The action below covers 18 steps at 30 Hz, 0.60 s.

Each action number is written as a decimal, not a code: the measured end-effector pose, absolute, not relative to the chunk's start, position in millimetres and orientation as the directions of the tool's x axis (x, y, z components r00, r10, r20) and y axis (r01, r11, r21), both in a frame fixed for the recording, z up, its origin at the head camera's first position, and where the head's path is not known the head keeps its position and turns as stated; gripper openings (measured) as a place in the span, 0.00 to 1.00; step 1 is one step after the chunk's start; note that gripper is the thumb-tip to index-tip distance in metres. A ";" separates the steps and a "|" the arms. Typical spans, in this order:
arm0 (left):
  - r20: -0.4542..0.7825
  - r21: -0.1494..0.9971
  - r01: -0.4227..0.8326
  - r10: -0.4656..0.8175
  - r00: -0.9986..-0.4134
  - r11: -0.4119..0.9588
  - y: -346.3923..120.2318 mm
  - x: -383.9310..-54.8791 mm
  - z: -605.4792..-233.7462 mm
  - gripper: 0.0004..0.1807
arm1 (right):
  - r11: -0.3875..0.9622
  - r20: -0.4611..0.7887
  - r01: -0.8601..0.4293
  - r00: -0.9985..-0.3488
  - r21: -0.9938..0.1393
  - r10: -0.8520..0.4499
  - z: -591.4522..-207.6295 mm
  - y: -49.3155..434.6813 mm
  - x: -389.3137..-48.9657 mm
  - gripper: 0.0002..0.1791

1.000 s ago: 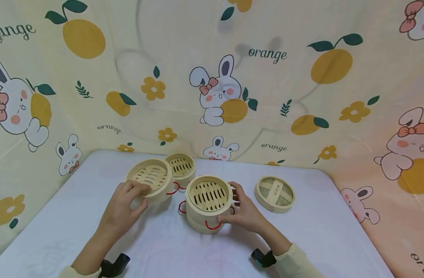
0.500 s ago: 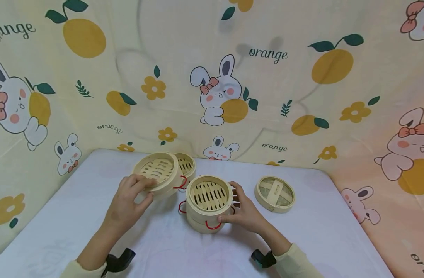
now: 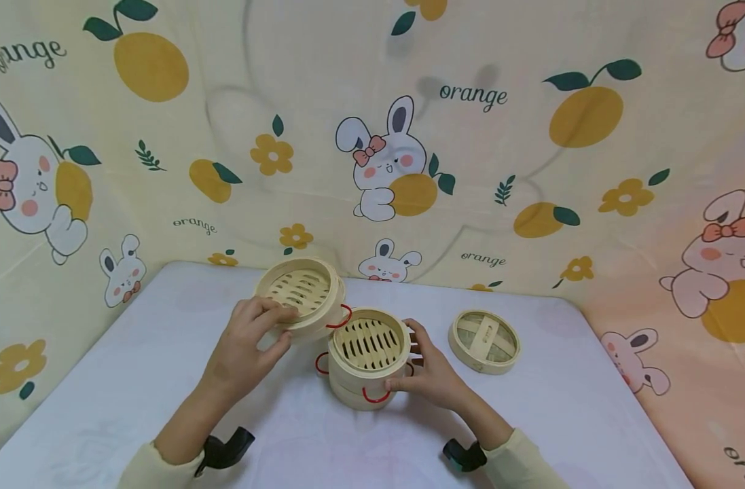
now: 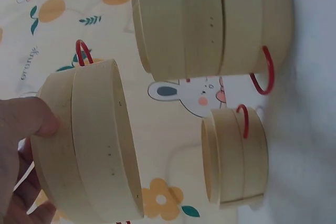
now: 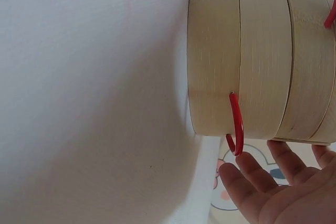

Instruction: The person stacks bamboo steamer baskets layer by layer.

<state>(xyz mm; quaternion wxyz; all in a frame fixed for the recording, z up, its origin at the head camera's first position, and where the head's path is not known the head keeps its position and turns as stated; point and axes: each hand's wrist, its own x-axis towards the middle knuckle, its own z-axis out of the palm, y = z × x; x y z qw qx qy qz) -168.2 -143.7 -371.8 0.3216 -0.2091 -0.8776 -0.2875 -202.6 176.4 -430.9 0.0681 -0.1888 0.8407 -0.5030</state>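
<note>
In the head view my left hand [image 3: 250, 346] grips a bamboo steamer basket [image 3: 301, 292] by its near rim, thumb outside and fingers over the slatted inside. This basket is raised and tilted, close up and left of a stack of two bamboo steamer baskets [image 3: 369, 380] with red handles. My right hand [image 3: 430, 370] holds the stack's right side, thumb at the front, fingers behind. In the right wrist view its fingertips [image 5: 281, 150] lie against the stack's wall. The left wrist view shows the held basket's underside rim facing the stack.
A smaller bamboo steamer basket [image 4: 239, 158] stands on the table behind, mostly hidden by the held one in the head view. A round bamboo lid [image 3: 484, 341] lies to the right on the white table [image 3: 323, 455]. A printed cloth [image 3: 372, 61] hangs behind.
My left hand has carried its steamer basket right and slightly upward toward the stack, now covering the small basket behind. My right hand and the stack have stayed put.
</note>
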 end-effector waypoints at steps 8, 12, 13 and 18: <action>0.686 0.352 0.582 0.221 -0.693 0.733 -133.4 -169.0 -362.9 0.17 | 0.421 0.081 -0.256 -0.917 -0.870 -0.390 -432.2 177.4 -203.6 0.54; 0.694 0.338 0.600 0.240 -0.679 0.725 -131.2 -169.5 -361.0 0.16 | 0.414 0.073 -0.245 -0.918 -0.877 -0.389 -431.3 176.9 -202.8 0.54; 0.696 0.334 0.604 0.243 -0.676 0.723 -130.9 -169.6 -360.8 0.16 | 0.413 0.070 -0.241 -0.919 -0.878 -0.389 -431.0 176.7 -202.6 0.54; 0.705 0.326 0.630 0.263 -0.658 0.704 -128.6 -170.4 -359.7 0.16 | 0.407 0.056 -0.224 -0.922 -0.886 -0.384 -429.0 176.2 -201.2 0.54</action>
